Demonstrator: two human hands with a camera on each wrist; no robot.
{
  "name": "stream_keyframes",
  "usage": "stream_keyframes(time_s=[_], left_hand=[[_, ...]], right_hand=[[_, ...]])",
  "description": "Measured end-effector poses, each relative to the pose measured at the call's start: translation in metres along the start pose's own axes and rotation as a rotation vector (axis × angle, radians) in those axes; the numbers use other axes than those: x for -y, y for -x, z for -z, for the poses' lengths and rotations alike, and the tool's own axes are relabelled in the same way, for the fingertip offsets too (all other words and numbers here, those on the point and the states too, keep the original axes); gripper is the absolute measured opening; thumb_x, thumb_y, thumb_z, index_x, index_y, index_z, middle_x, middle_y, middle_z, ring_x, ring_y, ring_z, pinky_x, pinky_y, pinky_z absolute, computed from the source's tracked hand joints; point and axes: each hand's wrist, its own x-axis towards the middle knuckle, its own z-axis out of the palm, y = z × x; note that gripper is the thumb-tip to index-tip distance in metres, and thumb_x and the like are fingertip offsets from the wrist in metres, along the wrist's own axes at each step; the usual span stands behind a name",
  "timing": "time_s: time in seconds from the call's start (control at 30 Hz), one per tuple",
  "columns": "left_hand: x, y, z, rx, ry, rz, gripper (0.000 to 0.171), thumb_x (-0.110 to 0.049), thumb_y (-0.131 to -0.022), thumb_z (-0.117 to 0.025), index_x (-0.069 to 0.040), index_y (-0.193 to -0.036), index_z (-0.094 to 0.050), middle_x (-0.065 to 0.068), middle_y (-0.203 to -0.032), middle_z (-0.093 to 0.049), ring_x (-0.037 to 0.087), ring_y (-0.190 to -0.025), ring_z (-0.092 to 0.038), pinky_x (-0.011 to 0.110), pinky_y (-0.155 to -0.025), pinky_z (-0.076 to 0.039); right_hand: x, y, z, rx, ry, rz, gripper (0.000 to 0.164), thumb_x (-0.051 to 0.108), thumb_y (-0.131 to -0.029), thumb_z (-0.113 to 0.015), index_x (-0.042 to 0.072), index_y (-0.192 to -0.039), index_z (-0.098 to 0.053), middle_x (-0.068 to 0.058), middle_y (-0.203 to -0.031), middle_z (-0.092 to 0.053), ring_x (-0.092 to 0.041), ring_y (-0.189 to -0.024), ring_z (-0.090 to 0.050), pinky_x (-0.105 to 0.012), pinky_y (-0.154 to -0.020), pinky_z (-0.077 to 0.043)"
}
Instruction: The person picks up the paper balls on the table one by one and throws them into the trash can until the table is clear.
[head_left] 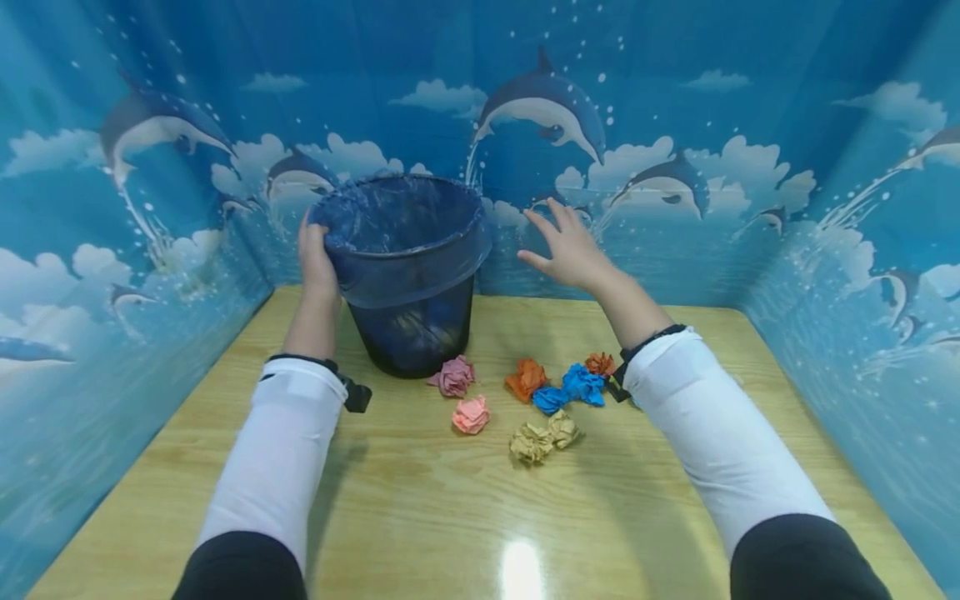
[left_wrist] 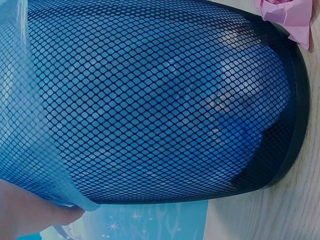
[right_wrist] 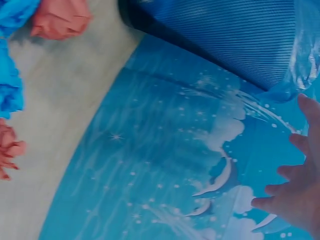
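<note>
A black mesh wastebasket (head_left: 411,325) with a blue plastic liner (head_left: 375,279) folded over its rim stands on the table, tilted slightly. My left hand (head_left: 318,258) grips its rim at the left side; the left wrist view shows a finger (left_wrist: 45,207) against the liner's edge, the other fingers mostly hidden. To the right of the basket, my right hand (head_left: 572,252) is raised in the air with fingers spread and nothing in them. Several crumpled paper balls lie in front: purple-pink (head_left: 454,377), light pink (head_left: 471,415), orange (head_left: 527,380), blue (head_left: 582,384) and tan (head_left: 531,444).
Blue curtains (head_left: 420,50) printed with dolphins enclose the wooden table (head_left: 420,517) at the back and both sides. Another orange paper ball (head_left: 600,364) lies beside my right wrist. Through the mesh, light and blue patches show low in the basket.
</note>
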Motion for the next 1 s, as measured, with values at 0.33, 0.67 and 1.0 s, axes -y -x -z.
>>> stream_keyframes(time_s=[0.33,0.67,1.0], left_hand=[[0.001,0.003,0.002,0.007,0.010,0.007,0.061,-0.030,-0.095,-0.031,-0.032,-0.155,-0.018,-0.010,-0.163,-0.008,0.009,-0.149,-0.007,0.030,-0.118,-0.015],[0.003,0.002,0.002,0.000,0.004,0.009,0.062,-0.031,-0.095,-0.031,-0.031,-0.156,-0.017,-0.011,-0.163,-0.008,0.009,-0.149,-0.008,0.030,-0.118,-0.015],[0.003,0.002,0.002,0.011,-0.006,0.004,0.061,-0.035,-0.096,-0.032,-0.034,-0.155,-0.017,-0.013,-0.162,-0.008,0.010,-0.149,-0.007,0.032,-0.118,-0.016]], right_hand=[[-0.014,0.020,-0.031,0.013,-0.034,0.008,0.071,0.047,-0.098,-0.049,0.024,-0.157,-0.016,-0.014,-0.163,0.003,-0.041,-0.148,0.005,-0.068,-0.111,-0.013],[-0.020,0.036,-0.062,0.063,-0.045,0.017,0.069,0.044,-0.098,-0.050,0.023,-0.156,-0.018,-0.014,-0.163,0.003,-0.041,-0.148,0.006,-0.068,-0.111,-0.012],[-0.026,0.049,-0.093,0.056,-0.043,0.055,0.067,0.043,-0.097,-0.052,0.021,-0.155,-0.026,-0.017,-0.162,-0.004,-0.043,-0.148,0.001,-0.067,-0.112,-0.013]])
